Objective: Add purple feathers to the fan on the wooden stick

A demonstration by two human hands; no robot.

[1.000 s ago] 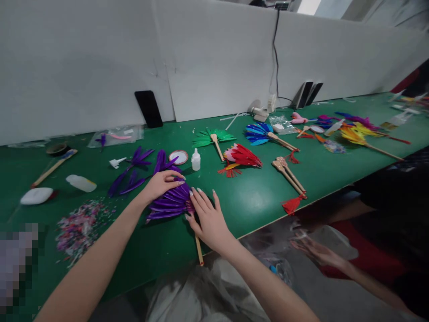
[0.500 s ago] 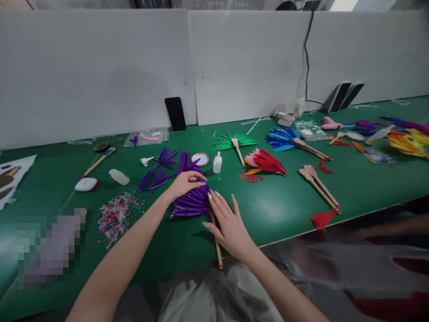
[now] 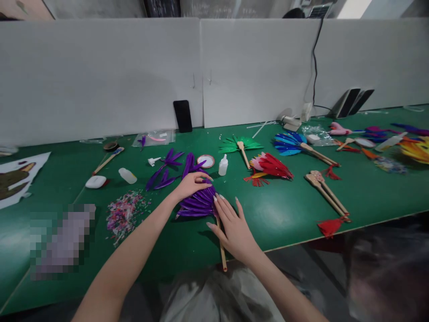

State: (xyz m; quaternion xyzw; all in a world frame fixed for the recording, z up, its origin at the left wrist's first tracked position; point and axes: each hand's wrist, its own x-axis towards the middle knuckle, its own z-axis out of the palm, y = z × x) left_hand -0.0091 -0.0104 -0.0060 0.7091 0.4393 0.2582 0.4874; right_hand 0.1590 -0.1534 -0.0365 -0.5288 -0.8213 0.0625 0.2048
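A purple feather fan lies on the green table in front of me, its wooden handle pointing toward the front edge. My left hand rests at the top of the fan, its fingers curled together over the feathers; a feather between them cannot be made out. With fingers spread, my right hand lies over the fan's right side and the upper handle, fingertips touching the feathers. Loose purple feathers lie beyond my left hand. A small white bottle stands behind the fan, beside a round white dish.
Colored bits are scattered at left, near a white case and a tipped bottle. Green, blue and red feather fans lie at right, with wooden handles. A phone leans on the white partition.
The whole view has shifted slightly, so the table appears further right. Both hands stay at the purple fan with almost the same pose. The blurred shape at lower right has changed position.
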